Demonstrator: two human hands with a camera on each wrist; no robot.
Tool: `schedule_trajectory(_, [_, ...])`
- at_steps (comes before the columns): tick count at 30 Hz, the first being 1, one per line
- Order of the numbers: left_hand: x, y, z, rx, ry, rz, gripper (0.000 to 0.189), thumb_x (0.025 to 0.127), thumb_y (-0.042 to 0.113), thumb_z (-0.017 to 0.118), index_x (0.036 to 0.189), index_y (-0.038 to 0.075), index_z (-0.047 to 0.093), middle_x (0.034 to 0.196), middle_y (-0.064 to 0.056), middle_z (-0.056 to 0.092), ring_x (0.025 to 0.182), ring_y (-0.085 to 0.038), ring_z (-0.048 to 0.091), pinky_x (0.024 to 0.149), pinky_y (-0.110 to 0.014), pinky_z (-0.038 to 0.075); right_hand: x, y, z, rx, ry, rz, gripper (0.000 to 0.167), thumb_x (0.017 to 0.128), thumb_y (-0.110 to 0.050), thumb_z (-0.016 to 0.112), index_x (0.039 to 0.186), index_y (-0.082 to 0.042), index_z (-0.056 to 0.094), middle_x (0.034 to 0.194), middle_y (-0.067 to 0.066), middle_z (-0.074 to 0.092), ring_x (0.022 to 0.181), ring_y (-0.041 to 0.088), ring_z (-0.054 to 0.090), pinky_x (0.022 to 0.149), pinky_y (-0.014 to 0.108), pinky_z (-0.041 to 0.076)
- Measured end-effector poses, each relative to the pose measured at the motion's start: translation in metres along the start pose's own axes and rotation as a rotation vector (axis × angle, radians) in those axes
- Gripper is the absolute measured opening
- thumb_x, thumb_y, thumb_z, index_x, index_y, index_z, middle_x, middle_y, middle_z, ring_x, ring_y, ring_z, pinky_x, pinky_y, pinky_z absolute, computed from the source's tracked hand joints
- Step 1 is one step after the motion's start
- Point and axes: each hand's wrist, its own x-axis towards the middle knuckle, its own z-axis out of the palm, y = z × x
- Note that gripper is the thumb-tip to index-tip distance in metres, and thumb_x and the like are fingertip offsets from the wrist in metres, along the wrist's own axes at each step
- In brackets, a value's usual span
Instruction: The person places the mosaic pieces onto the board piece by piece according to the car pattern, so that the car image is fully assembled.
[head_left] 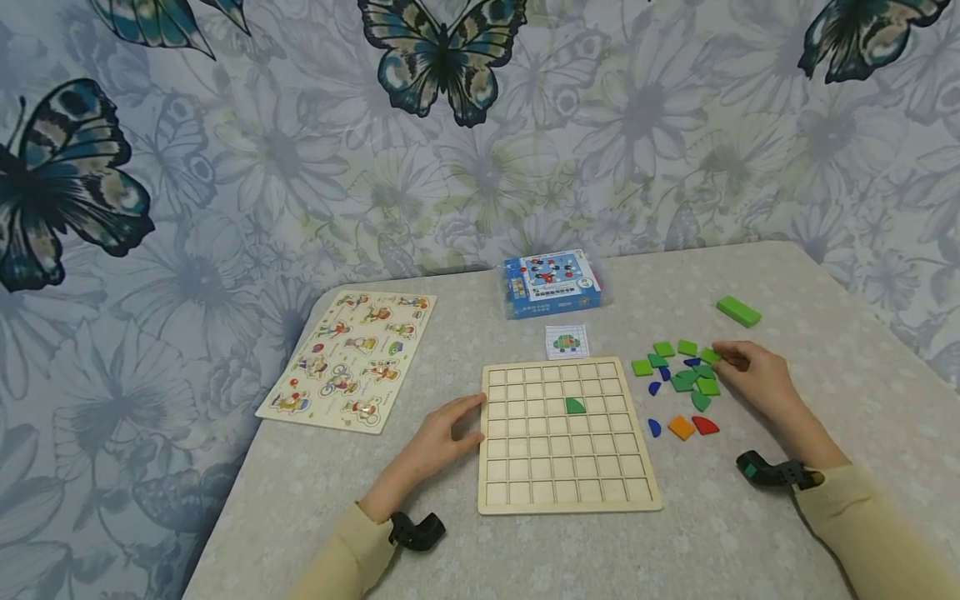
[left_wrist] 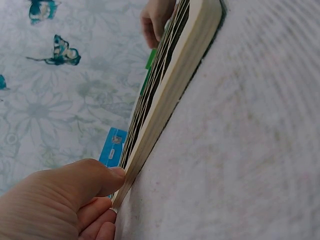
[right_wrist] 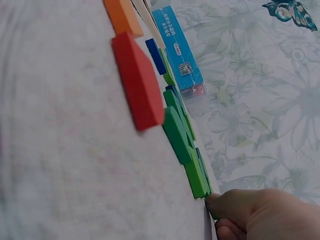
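A wooden grid board (head_left: 498, 498) lies in front of me, with one green quarter-round piece (head_left: 575, 406) on its cells. My left hand (head_left: 441, 437) touches the board's left edge with thumb and fingertips, the fingers fairly straight. In the left wrist view the thumb (left_wrist: 100, 176) rests against that wooden edge. To the right, my right hand (head_left: 757, 377) pinches a light green square piece (head_left: 710, 356) at the far side of the loose pieces. Near it lie other green pieces (head_left: 683, 382), several blue half-rounds (head_left: 655, 427), an orange square (head_left: 681, 428) and a red quarter-round (head_left: 705, 425).
A small pattern card (head_left: 567, 342) with a coloured figure lies behind the board. Farther back is a blue box (head_left: 555, 283) in clear wrapping. A wooden picture board (head_left: 352, 358) lies at the left, and a light green stick-like block (head_left: 738, 311) at the back right.
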Motion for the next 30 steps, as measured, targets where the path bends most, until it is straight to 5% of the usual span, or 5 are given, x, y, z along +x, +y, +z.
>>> schedule_trajectory(10, [-0.002, 0.001, 0.000, 0.000, -0.009, -0.003, 0.058, 0.087, 0.013, 0.069, 0.139, 0.003, 0.046, 0.139, -0.012, 0.047, 0.128, -0.026, 0.043, 0.103, -0.040, 0.038, 0.003, -0.019, -0.009, 0.067, -0.024, 0.024, 0.038, 0.094, -0.019, 0.060, 0.124, 0.005, 0.057, 0.119, 0.025, 0.058, 0.105, 0.039, 0.054, 0.083, 0.045, 0.047])
schedule_trajectory(17, [-0.003, 0.002, 0.000, 0.001, -0.014, -0.002, 0.058, 0.087, 0.013, 0.069, 0.139, 0.002, 0.046, 0.139, -0.012, 0.047, 0.128, -0.026, 0.042, 0.103, -0.041, 0.038, 0.007, -0.056, -0.012, 0.154, -0.029, -0.093, 0.036, 0.092, -0.018, 0.063, 0.123, 0.000, 0.060, 0.118, 0.018, 0.060, 0.102, 0.022, 0.056, 0.078, 0.004, 0.040])
schedule_trajectory(21, [-0.002, 0.003, -0.001, 0.006, -0.021, 0.001, 0.058, 0.087, 0.013, 0.069, 0.139, 0.003, 0.046, 0.139, -0.012, 0.047, 0.129, -0.026, 0.042, 0.104, -0.040, 0.037, 0.008, -0.080, -0.006, 0.225, -0.043, -0.180, 0.033, 0.090, -0.012, 0.066, 0.121, -0.001, 0.061, 0.115, 0.015, 0.061, 0.099, 0.014, 0.056, 0.078, 0.006, 0.043])
schedule_trajectory(30, [0.000, 0.001, -0.002, 0.012, -0.019, 0.011, 0.058, 0.088, 0.013, 0.069, 0.139, 0.001, 0.045, 0.139, -0.013, 0.046, 0.129, -0.026, 0.041, 0.104, -0.041, 0.036, 0.012, -0.127, 0.014, 0.302, -0.151, -0.289, 0.031, 0.089, -0.010, 0.066, 0.120, -0.003, 0.063, 0.115, 0.011, 0.063, 0.101, 0.028, 0.060, 0.082, 0.015, 0.048])
